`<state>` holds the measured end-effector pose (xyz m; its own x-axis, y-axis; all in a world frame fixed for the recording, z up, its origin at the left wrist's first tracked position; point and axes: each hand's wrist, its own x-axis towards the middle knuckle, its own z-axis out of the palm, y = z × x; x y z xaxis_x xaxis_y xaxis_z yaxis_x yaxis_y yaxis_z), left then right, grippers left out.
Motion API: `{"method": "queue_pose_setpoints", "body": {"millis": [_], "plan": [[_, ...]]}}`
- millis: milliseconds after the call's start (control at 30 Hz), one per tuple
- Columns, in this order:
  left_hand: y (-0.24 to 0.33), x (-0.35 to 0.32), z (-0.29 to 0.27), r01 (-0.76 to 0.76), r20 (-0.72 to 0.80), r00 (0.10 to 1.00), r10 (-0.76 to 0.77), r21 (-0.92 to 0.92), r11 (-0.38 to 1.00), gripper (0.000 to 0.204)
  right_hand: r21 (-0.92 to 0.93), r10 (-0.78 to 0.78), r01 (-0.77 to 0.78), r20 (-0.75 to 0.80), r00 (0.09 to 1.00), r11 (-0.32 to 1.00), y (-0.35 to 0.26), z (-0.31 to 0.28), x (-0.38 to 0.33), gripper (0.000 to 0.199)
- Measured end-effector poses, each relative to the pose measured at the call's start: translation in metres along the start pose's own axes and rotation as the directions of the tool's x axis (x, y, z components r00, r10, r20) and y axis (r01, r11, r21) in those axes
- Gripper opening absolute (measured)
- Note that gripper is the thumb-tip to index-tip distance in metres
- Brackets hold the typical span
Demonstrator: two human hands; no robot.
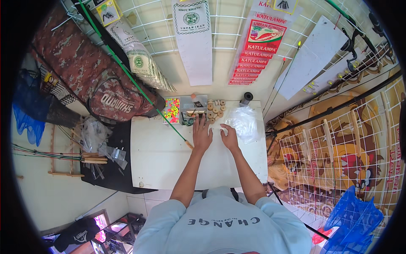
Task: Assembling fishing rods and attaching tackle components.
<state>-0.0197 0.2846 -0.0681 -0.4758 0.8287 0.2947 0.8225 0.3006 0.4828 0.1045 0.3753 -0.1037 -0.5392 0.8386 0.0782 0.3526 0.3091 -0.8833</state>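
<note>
Two bare hands are laid on the white table (160, 161), both forearms entering from the near edge. The left hand (202, 136) is spread wide, fingers fanned toward the far side, palm flat on the tabletop. Just left of it, the butt end of a thin green rod (139, 91) is seen resting on the table, close beside the wrist; contact cannot be confirmed. The right hand (229, 137) is held narrower, fingers partly curled, its fingertips at the near left edge of a clear plastic bag (244, 122); whether the bag is pinched cannot be told. Beyond the hands, small round wooden discs (214, 111) are scattered near a compartment box (186, 111) filled with coloured beads. A black spool (246, 98) is set at the far table edge.
</note>
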Motion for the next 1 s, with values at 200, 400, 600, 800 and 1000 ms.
{"method": "queue_pose_setpoints", "body": {"millis": [200,400,600,800,1000], "plan": [[-0.011,0.009,0.009,0.006,0.035,0.999,-0.007,0.037,0.999,0.038,-0.201,-0.089,0.103,0.074,0.993,0.974,0.001,0.009,0.017,0.040],[-0.017,0.019,0.012,-0.021,0.018,1.000,0.020,0.038,0.999,0.037,-0.467,-0.152,0.238,0.216,0.965,0.852,0.005,0.018,0.041,0.055],[-0.014,0.028,0.016,-0.039,0.024,0.999,0.039,0.016,0.999,0.035,-0.592,-0.028,0.193,0.275,0.961,0.783,0.031,0.020,0.058,0.062],[-0.013,0.029,0.015,-0.023,0.000,1.000,0.023,-0.003,1.000,0.032,-0.598,-0.086,0.151,0.136,0.987,0.787,0.017,0.019,0.057,0.047],[-0.011,0.032,0.011,-0.036,0.025,0.999,0.036,-0.009,0.999,0.031,-0.564,-0.032,0.050,0.041,0.999,0.825,0.009,0.015,0.056,0.024]]}}
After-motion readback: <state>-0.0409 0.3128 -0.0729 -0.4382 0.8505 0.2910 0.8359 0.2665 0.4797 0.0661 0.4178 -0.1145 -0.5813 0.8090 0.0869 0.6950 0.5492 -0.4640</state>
